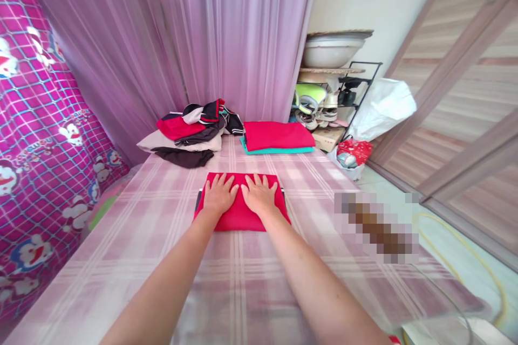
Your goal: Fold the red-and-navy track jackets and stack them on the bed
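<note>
A folded red garment (243, 218) lies flat on the plaid tablecloth (162, 259), with dark and white edging showing at its left and right sides. My left hand (219, 194) rests palm down on its left half, fingers spread. On the right half, my right hand (259, 193) also lies flat with its fingers apart. Both hands touch the cloth and neither grips it. Farther back, another folded red garment (279, 136) sits on top of a folded teal one (279, 150).
A loose heap of dark, red and pale clothes (190, 129) is at the back left. Behind stand a purple curtain (243, 38) and a shoe rack (360, 91) with basins on top. A blurred, pixelated object (376, 229) lies near the right edge.
</note>
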Motion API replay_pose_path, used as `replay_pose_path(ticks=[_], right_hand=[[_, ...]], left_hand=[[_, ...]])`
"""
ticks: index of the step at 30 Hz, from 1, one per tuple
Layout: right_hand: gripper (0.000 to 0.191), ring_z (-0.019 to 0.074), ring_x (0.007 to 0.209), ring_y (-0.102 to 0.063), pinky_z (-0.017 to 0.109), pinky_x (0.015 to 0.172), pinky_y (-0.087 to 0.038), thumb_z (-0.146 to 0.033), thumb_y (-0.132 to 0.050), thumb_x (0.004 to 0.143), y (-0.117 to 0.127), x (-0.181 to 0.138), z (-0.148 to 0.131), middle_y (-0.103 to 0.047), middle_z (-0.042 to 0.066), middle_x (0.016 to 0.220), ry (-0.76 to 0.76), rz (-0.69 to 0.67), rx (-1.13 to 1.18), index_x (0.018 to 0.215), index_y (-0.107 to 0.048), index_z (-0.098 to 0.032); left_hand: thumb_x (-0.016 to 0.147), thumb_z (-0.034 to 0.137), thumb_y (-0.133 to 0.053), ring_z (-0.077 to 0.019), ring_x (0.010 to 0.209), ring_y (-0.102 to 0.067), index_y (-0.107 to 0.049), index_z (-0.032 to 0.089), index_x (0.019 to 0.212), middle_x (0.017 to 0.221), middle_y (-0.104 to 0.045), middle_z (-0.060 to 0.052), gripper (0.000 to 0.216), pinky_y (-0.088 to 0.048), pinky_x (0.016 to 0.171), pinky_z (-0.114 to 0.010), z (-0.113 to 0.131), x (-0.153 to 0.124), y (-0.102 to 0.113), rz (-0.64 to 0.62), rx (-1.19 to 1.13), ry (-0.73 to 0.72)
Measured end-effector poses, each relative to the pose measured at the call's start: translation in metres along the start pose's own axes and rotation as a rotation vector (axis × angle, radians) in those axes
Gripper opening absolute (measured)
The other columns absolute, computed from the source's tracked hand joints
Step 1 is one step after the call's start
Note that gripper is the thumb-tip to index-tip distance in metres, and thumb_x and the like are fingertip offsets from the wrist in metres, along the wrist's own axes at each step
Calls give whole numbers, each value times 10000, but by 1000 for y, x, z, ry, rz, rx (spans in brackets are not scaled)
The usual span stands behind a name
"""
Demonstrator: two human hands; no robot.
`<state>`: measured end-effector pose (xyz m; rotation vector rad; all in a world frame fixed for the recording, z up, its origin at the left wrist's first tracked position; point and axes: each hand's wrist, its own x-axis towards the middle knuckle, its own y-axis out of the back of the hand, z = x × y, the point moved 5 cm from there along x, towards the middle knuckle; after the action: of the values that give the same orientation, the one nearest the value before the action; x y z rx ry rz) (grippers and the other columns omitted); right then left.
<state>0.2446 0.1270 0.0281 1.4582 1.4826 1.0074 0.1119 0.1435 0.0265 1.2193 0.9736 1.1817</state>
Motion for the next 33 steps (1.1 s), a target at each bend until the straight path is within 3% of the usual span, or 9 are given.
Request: replay_pose_path(ticks=[6,11,18,24,29,33], right_hand=[[636,423,1503,-159,766,1095,-124,-576,-252,999,-5,-16,16,-271,109,1645,-51,40,-23,1558,-358,-292],[645,361,1518,-155,673,1155,-118,-568,-230,1008,-2,-22,20,-230,101,1660,-54,-6,-47,1577,-311,-275],[625,268,1535,-135,558,1198,-155,-514,-254,1020,-2,-48,41,-192,90,1671,-69,20,-86,1588,-279,-254],[599,246,1522,-193,558,1188,-188,-459,-264,1025,-3,-73,64,-170,77,1675,-72,33,-43,1586,-278,-251],[576,237,1472,-323,519,1197,-180,-408,-270,1028,-3,-84,84,-358,99,1608,-81,80,-2,1574,-317,-228],[535,220,1366,-471,396,1150,-284,-347,-285,1023,2,-83,92,-513,124,1501,-98,208,22,1506,-445,-181]], left_hand=[[991,506,-316,-322,1490,-301,-454,257,1495,1599,-384,-98,580,-258,1180,-591,-7,1,-4,32,-30,-42],[995,507,-312,-296,1479,-331,-453,225,1495,1592,-394,-100,591,-280,1187,-537,-24,-1,-14,66,-47,-25],[997,480,-336,-253,1477,-344,-438,212,1501,1592,-400,-89,580,-334,1176,-432,-66,-28,-36,166,-116,10],[989,393,-346,-269,1430,-422,-491,157,1463,1559,-444,-126,548,-362,1158,-426,-77,-51,-40,243,-129,28],[973,395,-356,-311,1360,-498,-530,151,1428,1477,-543,-147,545,-403,1117,-474,-83,-70,-30,400,-91,72],[977,386,-351,-298,1310,-543,-557,105,1381,1408,-595,-184,533,-412,1101,-465,-84,-83,-17,456,-114,145]])
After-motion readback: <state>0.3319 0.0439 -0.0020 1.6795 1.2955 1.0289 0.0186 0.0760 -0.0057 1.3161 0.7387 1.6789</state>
